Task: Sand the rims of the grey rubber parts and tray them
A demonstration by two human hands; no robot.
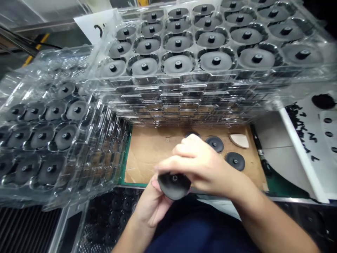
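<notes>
A dark grey round disc (pixel 173 184) with a small hub in its middle sits between both my hands, low in the centre of the view. My left hand (pixel 151 205) cups it from below, fingers curled. From above, my right hand (pixel 202 167) closes over its upper edge with bent fingers. Two more discs (pixel 215 143) (pixel 235 161) lie flat on the brown cardboard sheet (pixel 147 151) just beyond my right hand, with part of a third showing behind my fingers.
A tall stack of clear plastic trays (pixel 184 102) filled with grey discs stands behind the cardboard. Another tray stack (pixel 47 140) is at the left. A white wedge-shaped piece (pixel 239 140) lies near the discs. A white surface (pixel 308 147) with small black parts is at the right.
</notes>
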